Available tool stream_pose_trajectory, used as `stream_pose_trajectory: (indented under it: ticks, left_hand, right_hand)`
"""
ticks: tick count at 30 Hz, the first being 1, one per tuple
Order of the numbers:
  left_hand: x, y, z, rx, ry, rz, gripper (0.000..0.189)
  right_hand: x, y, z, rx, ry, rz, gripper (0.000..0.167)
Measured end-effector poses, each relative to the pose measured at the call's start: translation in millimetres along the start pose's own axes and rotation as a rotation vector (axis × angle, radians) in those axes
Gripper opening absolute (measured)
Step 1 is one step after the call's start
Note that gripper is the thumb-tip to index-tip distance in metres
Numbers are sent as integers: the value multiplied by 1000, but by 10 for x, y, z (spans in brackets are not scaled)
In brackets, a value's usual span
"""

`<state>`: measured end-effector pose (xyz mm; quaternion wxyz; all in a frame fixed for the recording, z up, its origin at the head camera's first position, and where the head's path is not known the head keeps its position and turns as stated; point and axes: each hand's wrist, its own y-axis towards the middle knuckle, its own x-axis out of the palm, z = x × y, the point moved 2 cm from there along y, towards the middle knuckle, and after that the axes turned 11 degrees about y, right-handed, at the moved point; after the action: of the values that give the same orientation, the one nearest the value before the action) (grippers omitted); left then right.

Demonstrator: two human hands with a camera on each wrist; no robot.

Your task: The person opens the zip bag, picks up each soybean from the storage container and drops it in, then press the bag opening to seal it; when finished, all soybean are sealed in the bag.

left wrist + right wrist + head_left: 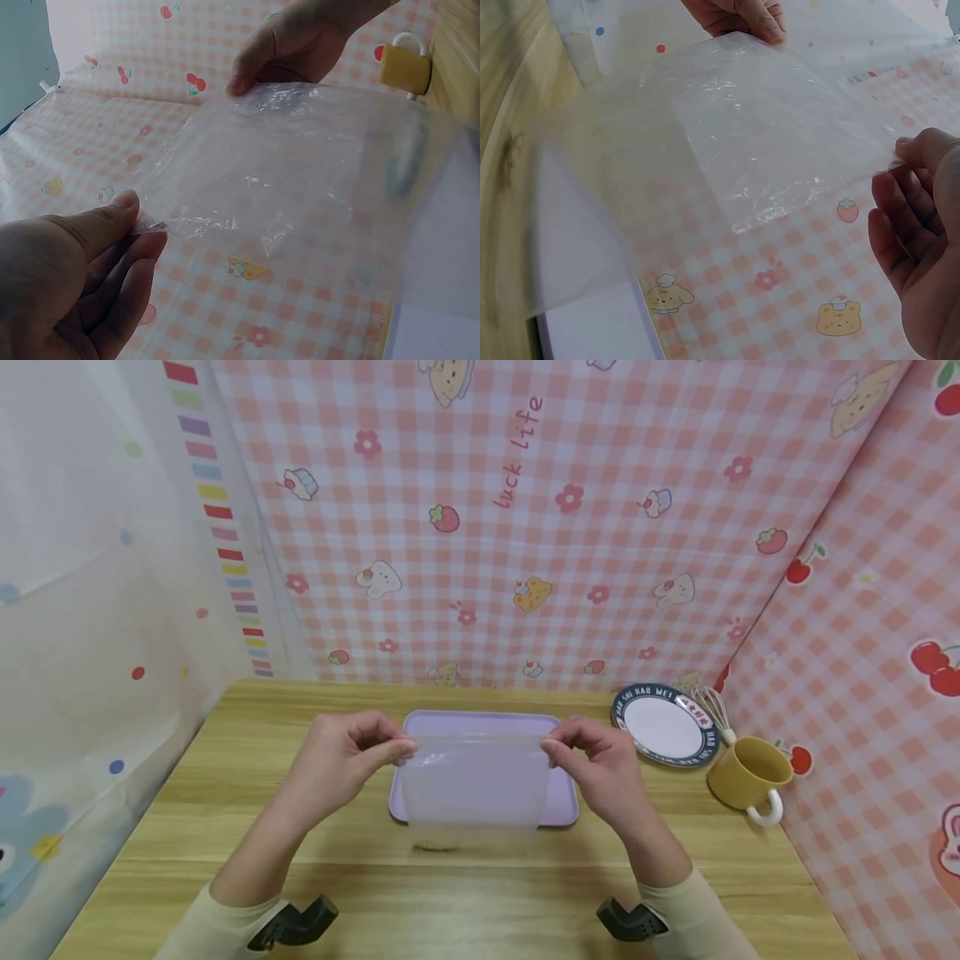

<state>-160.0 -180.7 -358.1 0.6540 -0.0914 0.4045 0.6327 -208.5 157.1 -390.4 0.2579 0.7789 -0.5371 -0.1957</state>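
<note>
A thin sheet of translucent plastic film (476, 785) is held spread between both hands, above a lilac tray (564, 806) on the table. At the film's upper left corner, my left hand (341, 760) pinches it between thumb and fingers. My right hand (603, 768) pinches the upper right corner the same way. In the left wrist view, the film (247, 180) looks clear and wrinkled near the held edge and cloudier farther down. The right wrist view shows the film (652, 165) hanging down in front of part of the tray.
To the right lies a white plate (663, 727) with a dark lettered rim. A whisk (716, 710) is beside it, behind a yellow mug (750, 772) with a white handle. Patterned cloth (480, 552) stands behind and beside the wooden table (247, 743).
</note>
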Motion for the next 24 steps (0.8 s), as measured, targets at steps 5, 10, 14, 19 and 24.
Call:
stream_pose_trajectory:
  ticks: [5,10,14,19,24]
  left_hand:
    - [-8,-9,-17,-1,-6,18,10]
    - [-44,-19,-35,22,-21,32,9]
    - [-100,-43,-64,33,-81,25,7]
    - [-185,-75,-70,113,-163,61,4]
    - [-248,-82,-91,197,-207,125,5]
  right_hand:
    - [8,0,-5,-29,-4,18,19]
    - [30,9,-18,-26,2,27,19]
    - [90,40,-23,-27,29,19,16]
    - [211,87,-42,-36,106,9,2]
    - [331,140,-42,-45,171,26,4]
